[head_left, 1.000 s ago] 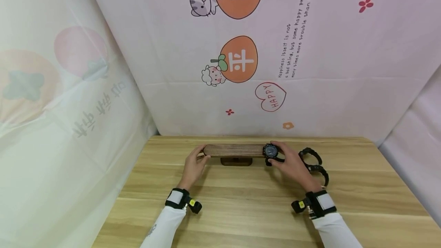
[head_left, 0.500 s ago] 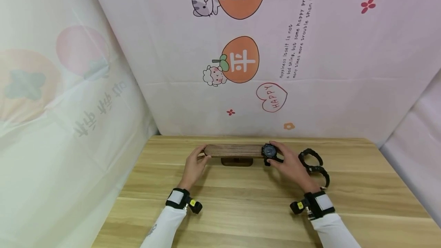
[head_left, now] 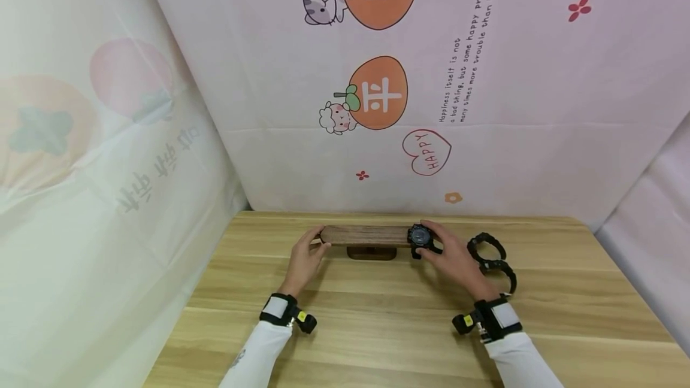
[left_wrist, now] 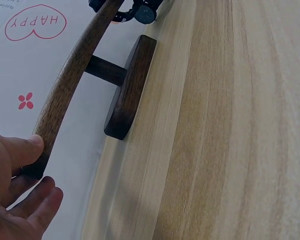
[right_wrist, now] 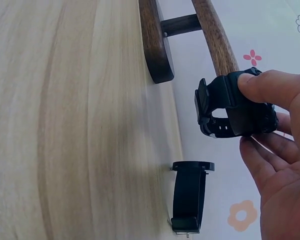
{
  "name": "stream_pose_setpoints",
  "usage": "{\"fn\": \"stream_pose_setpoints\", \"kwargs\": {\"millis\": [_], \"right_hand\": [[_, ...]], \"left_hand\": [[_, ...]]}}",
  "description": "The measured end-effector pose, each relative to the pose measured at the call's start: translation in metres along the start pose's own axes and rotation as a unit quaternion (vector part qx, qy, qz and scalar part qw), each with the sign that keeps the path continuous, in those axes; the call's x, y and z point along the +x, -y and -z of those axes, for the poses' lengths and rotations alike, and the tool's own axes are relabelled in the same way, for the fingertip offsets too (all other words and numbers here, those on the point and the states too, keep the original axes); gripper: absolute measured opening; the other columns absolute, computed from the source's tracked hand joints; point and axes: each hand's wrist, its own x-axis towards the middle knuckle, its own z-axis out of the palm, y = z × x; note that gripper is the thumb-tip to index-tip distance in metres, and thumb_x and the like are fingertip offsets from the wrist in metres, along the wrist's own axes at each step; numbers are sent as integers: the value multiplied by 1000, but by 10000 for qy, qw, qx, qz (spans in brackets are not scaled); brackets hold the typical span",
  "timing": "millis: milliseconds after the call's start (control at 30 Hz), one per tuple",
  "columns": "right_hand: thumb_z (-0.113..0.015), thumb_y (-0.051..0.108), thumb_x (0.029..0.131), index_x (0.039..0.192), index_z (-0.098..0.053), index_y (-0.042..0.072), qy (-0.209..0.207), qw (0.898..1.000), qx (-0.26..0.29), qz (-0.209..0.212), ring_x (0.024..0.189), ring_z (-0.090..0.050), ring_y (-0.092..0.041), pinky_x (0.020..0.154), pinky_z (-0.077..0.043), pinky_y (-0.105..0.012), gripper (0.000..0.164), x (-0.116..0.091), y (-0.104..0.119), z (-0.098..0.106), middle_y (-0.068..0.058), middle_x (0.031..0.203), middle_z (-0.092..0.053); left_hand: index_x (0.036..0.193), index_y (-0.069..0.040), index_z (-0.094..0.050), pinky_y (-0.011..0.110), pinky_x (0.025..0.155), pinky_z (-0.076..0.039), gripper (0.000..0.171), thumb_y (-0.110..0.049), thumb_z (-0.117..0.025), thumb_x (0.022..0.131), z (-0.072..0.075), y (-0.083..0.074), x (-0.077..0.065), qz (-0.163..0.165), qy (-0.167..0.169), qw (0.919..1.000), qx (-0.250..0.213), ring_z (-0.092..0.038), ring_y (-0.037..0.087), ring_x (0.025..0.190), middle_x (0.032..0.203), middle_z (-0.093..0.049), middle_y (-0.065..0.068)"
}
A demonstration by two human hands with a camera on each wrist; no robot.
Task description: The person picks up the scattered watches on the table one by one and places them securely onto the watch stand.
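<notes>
White printed cloth (head_left: 302, 160) behind, desk (head_left: 377, 322) below, wooden watch stand (head_left: 366, 235) at the far edge!
Here's the left hand (head_left: 303, 261), fingers pinching the stand's left end; the right hand (head_left: 453, 258) grips a black wristwatch (head_left: 420, 236) at the right end, strap looped round or not, I can't tell; two more black watches (head_left: 501, 269) lie near that wrist.

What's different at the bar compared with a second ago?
The watch in the right hand has slid slightly left along the bar, toward the left hand. Nothing was newly gripped or let go. The left hand stays on the bar's left end; the base and the other watches stay put.
</notes>
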Motion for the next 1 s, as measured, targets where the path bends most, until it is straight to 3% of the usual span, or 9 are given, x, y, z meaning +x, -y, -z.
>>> {"fn": "stream_pose_setpoints", "kwargs": {"millis": [1000], "right_hand": [[-80,23,97,159,-48,8,116,9999,17,-52,138,-56,-50,108,-51,-67,71,5,1,-5,-25,159,-51]], "left_hand": [[156,-7,-52,48,111,-56,54,-13,-69,105,0,0,-1,-19,10,10000,-2,-55,38,143,160,-51,20]]}}
